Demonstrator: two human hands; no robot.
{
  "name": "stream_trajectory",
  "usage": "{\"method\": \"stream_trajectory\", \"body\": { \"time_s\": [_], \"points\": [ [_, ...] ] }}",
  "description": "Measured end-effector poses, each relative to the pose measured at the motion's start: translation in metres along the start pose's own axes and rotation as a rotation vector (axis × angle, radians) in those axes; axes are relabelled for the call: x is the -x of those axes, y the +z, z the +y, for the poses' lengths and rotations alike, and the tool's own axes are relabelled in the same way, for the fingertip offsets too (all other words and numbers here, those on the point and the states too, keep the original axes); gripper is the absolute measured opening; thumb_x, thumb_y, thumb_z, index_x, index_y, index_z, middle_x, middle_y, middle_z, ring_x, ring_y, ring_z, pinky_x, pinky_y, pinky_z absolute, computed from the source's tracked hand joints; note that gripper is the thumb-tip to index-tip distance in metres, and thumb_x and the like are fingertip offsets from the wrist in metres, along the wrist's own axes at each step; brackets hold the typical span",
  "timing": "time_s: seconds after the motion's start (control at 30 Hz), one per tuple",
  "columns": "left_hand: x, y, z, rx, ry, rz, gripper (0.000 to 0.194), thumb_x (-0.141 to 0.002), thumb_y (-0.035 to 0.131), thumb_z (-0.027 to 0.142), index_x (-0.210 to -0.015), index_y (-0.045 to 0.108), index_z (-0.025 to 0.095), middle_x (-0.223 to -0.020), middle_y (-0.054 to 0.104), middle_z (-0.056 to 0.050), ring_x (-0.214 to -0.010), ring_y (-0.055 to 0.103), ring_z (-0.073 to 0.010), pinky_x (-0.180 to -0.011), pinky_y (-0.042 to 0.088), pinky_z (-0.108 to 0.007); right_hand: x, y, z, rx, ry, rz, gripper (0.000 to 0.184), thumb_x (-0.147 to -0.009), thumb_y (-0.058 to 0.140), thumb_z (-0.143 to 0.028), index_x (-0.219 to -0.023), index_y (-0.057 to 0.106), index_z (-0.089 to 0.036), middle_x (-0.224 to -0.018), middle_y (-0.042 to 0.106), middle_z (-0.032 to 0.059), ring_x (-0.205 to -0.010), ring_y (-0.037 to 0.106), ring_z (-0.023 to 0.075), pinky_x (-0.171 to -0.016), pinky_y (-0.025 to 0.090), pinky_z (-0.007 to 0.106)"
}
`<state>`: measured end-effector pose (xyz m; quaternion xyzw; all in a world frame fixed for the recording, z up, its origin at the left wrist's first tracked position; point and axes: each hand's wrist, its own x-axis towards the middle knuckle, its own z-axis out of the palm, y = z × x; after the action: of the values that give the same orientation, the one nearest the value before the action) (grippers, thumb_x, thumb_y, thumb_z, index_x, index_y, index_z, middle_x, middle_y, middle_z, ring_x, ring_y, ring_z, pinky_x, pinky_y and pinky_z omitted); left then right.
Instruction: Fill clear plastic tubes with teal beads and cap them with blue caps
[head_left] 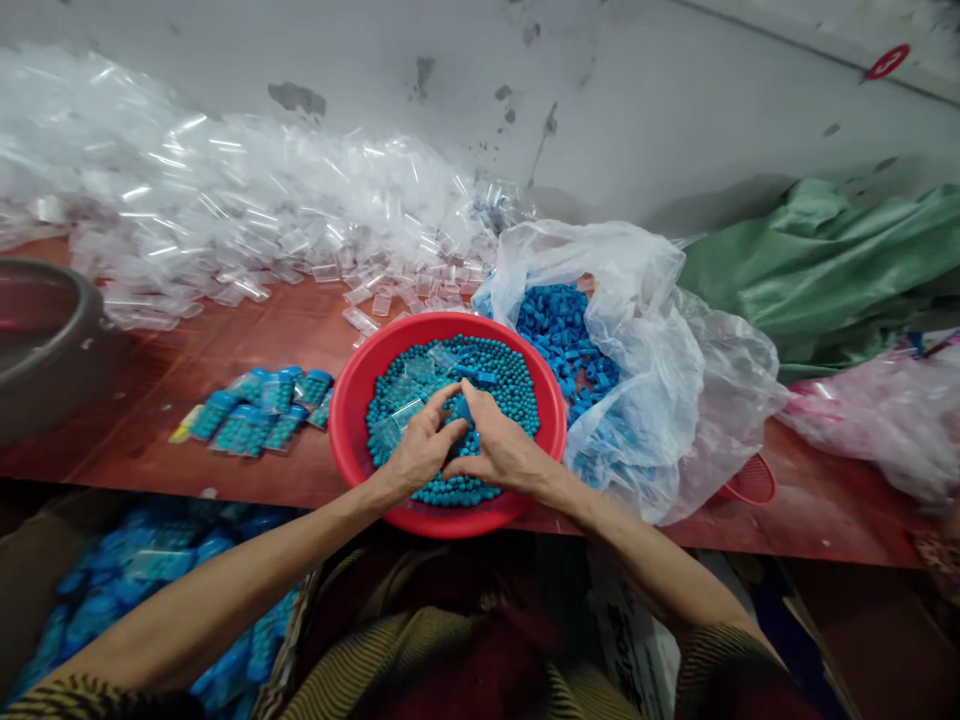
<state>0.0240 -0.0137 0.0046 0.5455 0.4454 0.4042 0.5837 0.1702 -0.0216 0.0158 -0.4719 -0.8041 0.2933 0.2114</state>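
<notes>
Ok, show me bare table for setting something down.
Bare table shows between the clear cases and blue packs, and left of those packs toward the grey tub. Crowded: along the wall, and right of the red bowl, where the plastic bag spreads.

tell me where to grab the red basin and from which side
The red basin is probably best gripped by its rim, left and right, coming from the near side. That round, raised rim offers an edge to hold, and the loose blue beads inside suggest keeping it level. At right, the plastic bag crowds the rim.
</notes>
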Motion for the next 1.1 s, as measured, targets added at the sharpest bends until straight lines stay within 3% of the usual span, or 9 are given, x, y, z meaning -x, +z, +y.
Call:
{"method": "stream_trajectory", "body": {
  "time_s": [0.13, 0.33, 0.47, 0.6, 0.7, 0.77, 0.93, 1.0, 1.1],
  "points": [
    [0.002, 0.001, 0.001, -0.020, 0.004, -0.064, 0.047, -0.075, 0.057, 0.028, -0.119, 0.049, 0.015, -0.092, 0.061, -0.002, -0.075, 0.053, -0.0118, -0.072, 0.044, -0.024, 0.004, 0.004, -0.012, 0.252, 0.060, 0.013, 0.100, -0.074, 0.062, -0.046, -0.148, 0.004, -0.012, -0.121, 0.050, 0.0211, -0.095, 0.061, 0.0312, -0.072, 0.052, 0.043],
    [0.007, 0.008, 0.002, -0.004, 0.010, -0.008, 0.027, -0.077, 0.055, 0.031, -0.100, 0.052, 0.017, -0.071, 0.051, 0.003, -0.067, 0.049, -0.0111, -0.065, 0.042, -0.022, 0.006, 0.008, -0.014, 0.447, 0.003, 0.033, 0.093, -0.075, 0.056, -0.048, -0.147, 0.012, -0.006, -0.111, 0.053, 0.0192, -0.085, 0.061, 0.0284, -0.062, 0.052, 0.036],
    [0.001, 0.012, -0.008, -0.069, 0.050, 0.060, 0.019, -0.078, 0.053, 0.027, -0.094, 0.053, 0.017, -0.082, 0.055, 0.001, -0.080, 0.053, -0.0133, -0.075, 0.043, -0.023, 0.004, 0.014, -0.012, 0.440, 0.059, -0.002, 0.088, -0.078, 0.053, -0.048, -0.146, 0.015, -0.008, -0.112, 0.052, 0.0184, -0.087, 0.061, 0.0273, -0.066, 0.051, 0.035],
    [-0.007, 0.004, -0.010, -0.235, 0.011, 0.070, 0.024, -0.079, 0.051, 0.026, -0.100, 0.054, 0.016, -0.079, 0.055, 0.001, -0.069, 0.050, -0.0119, -0.068, 0.043, -0.024, -0.003, 0.015, -0.005, 0.246, 0.065, -0.067, 0.091, -0.080, 0.054, -0.045, -0.148, 0.004, -0.013, -0.121, 0.049, 0.0189, -0.089, 0.061, 0.0257, -0.073, 0.050, 0.037],
    [-0.009, -0.024, 0.006, -0.318, -0.001, 0.022, 0.035, -0.082, 0.049, 0.031, -0.114, 0.050, 0.018, -0.068, 0.047, 0.004, -0.055, 0.044, -0.0094, -0.057, 0.040, -0.022, -0.010, 0.010, 0.009, 0.004, 0.026, -0.053, 0.092, -0.081, 0.056, -0.043, -0.148, -0.003, -0.016, -0.134, 0.041, 0.0195, -0.083, 0.061, 0.0190, -0.074, 0.050, 0.034],
    [-0.008, -0.054, 0.018, -0.377, -0.014, 0.096, 0.039, -0.082, 0.048, 0.032, -0.119, 0.046, 0.018, -0.069, 0.047, 0.005, -0.051, 0.042, -0.0085, -0.051, 0.038, -0.021, -0.012, 0.005, 0.020, -0.058, 0.072, -0.013, 0.085, -0.084, 0.054, -0.039, -0.148, 0.002, -0.014, -0.135, 0.043, 0.0195, -0.079, 0.061, 0.0162, -0.074, 0.049, 0.032],
    [-0.006, -0.137, 0.030, -0.768, -0.040, 0.420, 0.034, -0.084, 0.047, 0.027, -0.115, 0.050, 0.014, -0.089, 0.060, -0.002, -0.074, 0.053, -0.0117, -0.071, 0.046, -0.025, -0.016, -0.004, 0.026, 0.190, 0.121, -0.248, 0.042, -0.088, 0.052, -0.033, -0.126, 0.050, -0.016, -0.105, 0.067, 0.0097, -0.093, 0.063, 0.0219, -0.079, 0.046, 0.031],
    [-0.007, -0.155, 0.028, -0.919, -0.105, 0.486, 0.040, -0.084, 0.047, 0.026, -0.121, 0.048, 0.012, -0.090, 0.061, -0.004, -0.080, 0.055, -0.0153, -0.079, 0.046, -0.033, -0.020, 0.000, 0.017, 0.306, 0.096, -0.376, 0.031, -0.090, 0.048, -0.038, -0.108, 0.061, -0.017, -0.095, 0.070, 0.0093, -0.093, 0.064, 0.0245, -0.076, 0.046, 0.032],
    [-0.011, -0.159, 0.025, -1.113, -0.136, 0.560, 0.050, -0.082, 0.051, 0.026, -0.129, 0.044, 0.010, -0.098, 0.063, -0.009, -0.092, 0.057, -0.0219, -0.089, 0.043, -0.042, -0.032, 0.016, 0.002, 0.414, 0.083, -0.414, 0.037, -0.090, 0.044, -0.049, -0.098, 0.061, -0.016, -0.092, 0.070, 0.0125, -0.091, 0.066, 0.0267, -0.072, 0.047, 0.033]
  ]
}}
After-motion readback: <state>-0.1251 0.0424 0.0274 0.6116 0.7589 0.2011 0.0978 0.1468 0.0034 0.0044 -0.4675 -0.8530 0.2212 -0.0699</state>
